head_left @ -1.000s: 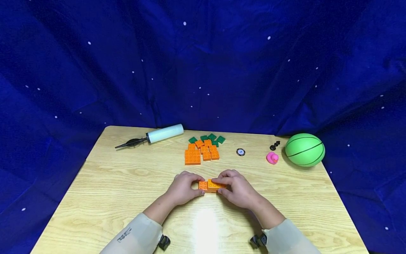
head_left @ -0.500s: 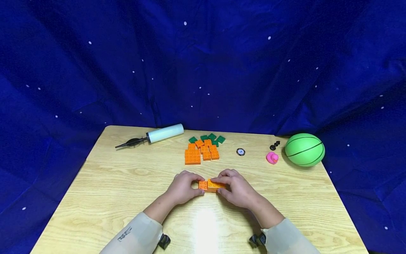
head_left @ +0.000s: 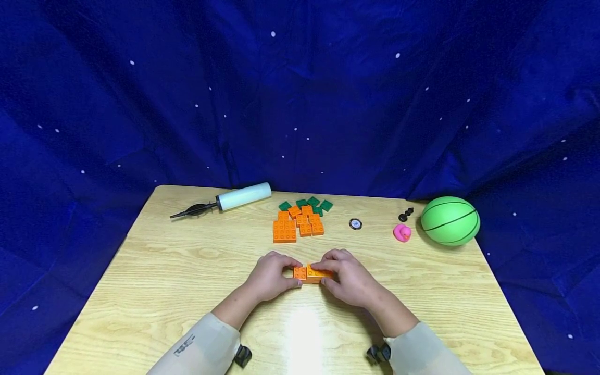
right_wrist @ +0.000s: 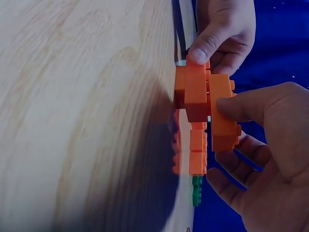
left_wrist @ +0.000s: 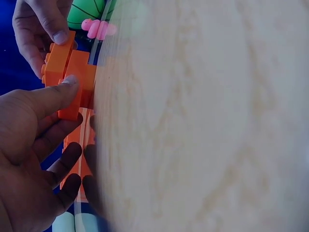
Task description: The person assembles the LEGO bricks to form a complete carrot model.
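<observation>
In the head view my left hand (head_left: pixel 272 277) pinches an orange toy building brick (head_left: pixel 300 273) between thumb and fingers. My right hand (head_left: pixel 349 277) grips a lighter orange brick (head_left: pixel 313 272) over its right part. From the right wrist view, the upper brick (right_wrist: pixel 222 137) sits over the studs of the middle brick (right_wrist: pixel 197 94), with a thin gap showing between them. Its end juts out past the middle brick. A third orange brick (right_wrist: pixel 179 87) lies under the middle one, close to the tabletop. The right fingers hide part of the upper brick.
Behind the hands lie several orange bricks (head_left: pixel 285 232) and green bricks (head_left: pixel 313 201). A hand pump (head_left: pixel 244 197) is at the back left. Rightward are a poker chip (head_left: pixel 355 224), a pink rubber duck (head_left: pixel 402 233), a small black piece (head_left: pixel 404 216) and a green ball (head_left: pixel 451 221).
</observation>
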Demonstrator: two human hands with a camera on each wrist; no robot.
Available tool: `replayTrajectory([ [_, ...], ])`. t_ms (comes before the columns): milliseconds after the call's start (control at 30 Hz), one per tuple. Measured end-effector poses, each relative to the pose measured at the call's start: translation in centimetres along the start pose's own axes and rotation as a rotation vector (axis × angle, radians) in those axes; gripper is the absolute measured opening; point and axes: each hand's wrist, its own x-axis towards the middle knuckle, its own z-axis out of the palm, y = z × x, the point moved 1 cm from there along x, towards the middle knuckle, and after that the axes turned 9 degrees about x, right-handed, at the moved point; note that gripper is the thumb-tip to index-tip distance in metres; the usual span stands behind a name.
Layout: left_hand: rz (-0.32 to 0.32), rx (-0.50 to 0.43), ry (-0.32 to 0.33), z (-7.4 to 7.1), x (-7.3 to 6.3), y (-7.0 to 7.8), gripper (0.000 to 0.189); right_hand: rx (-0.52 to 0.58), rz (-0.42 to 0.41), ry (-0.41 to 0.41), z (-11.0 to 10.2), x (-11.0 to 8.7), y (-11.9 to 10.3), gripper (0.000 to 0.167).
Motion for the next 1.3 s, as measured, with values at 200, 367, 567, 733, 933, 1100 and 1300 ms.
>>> replayTrajectory([
  [200, -0.008, -0.010, -0.007, 0.1, 0.0, -0.2, 0.037, -0.026, 0.001, 0.000, 0.1, 0.1, -0.2, 0.035],
  [367, -0.012, 0.001, -0.016, 0.1, 0.1, -0.3, 0.038, -0.034, -0.004, -0.002, 0.2, 0.1, -0.3, 0.035],
  [567, -0.012, -0.001, -0.018, 0.0, 0.2, -0.3, 0.038, -0.055, -0.033, -0.007, -0.1, 0.4, -0.6, 0.035],
  [733, -0.013, 0.006, -0.021, 0.0, 0.3, -0.3, 0.038, -0.058, -0.051, -0.036, -0.5, 0.7, -0.7, 0.034],
  [933, -0.009, 0.010, -0.016, -0.1, 0.2, -0.2, 0.038, -0.057, -0.042, -0.066, -0.6, 0.7, -0.6, 0.036],
  [1100, -0.006, 0.002, -0.017, -0.3, 0.3, -0.1, 0.036, -0.086, -0.064, -0.071, -0.7, 0.9, -0.8, 0.036],
  [1300, -0.006, 0.004, -0.021, -0.2, 0.4, 0.0, 0.035, -0.083, -0.064, -0.083, -0.9, 0.8, -0.2, 0.036],
])
